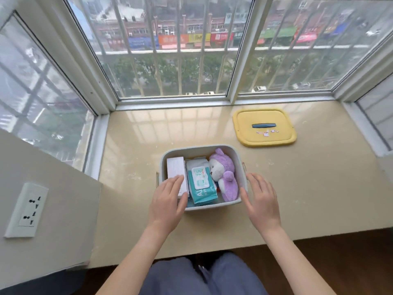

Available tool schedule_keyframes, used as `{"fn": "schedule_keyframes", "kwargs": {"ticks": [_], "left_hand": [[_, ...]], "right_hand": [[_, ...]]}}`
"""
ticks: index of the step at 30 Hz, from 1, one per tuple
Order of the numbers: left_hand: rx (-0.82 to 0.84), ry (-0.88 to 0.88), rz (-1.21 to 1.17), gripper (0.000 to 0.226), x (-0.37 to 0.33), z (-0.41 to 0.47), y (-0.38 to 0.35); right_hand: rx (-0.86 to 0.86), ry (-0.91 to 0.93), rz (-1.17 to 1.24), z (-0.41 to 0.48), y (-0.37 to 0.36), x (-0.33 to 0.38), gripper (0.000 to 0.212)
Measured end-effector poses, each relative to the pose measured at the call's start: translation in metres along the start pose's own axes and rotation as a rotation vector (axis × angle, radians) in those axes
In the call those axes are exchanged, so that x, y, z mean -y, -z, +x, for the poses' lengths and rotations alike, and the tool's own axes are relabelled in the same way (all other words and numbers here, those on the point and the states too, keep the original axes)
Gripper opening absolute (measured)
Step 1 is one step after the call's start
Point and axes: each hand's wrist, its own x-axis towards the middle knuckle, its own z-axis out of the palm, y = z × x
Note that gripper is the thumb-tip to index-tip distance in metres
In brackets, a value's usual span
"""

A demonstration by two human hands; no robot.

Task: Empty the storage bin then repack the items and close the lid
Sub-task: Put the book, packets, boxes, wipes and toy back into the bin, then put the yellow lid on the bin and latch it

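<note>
Storage bin sits between left grip and right grip

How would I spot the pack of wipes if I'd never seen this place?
On the beige window ledge, find the white storage bin near the front edge. The wet wipes pack lies in its middle, between a white box and a purple plush toy. It alone is teal, with a white flap marked 75.
</note>
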Motion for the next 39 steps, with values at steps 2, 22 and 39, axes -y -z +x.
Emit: {"fn": "schedule_keyframes", "kwargs": {"ticks": [2, 22, 39], "left_hand": [[0.053, -0.009, -0.008, 0.052, -0.008, -0.009, -0.007], [0.135, -0.054, 0.093, 0.056, -0.249, 0.134, -0.175], [0.192, -0.045, 0.353, 0.05, -0.19, 0.327, -0.334]], "right_hand": [[0.05, -0.037, -0.018, -0.024, 0.003, -0.007, 0.052], [0.208, -0.026, -0.118, 0.081, 0.09, -0.296, 0.047], [0.241, 0.124, -0.181, 0.278, -0.053, -0.438, 0.047]]}}
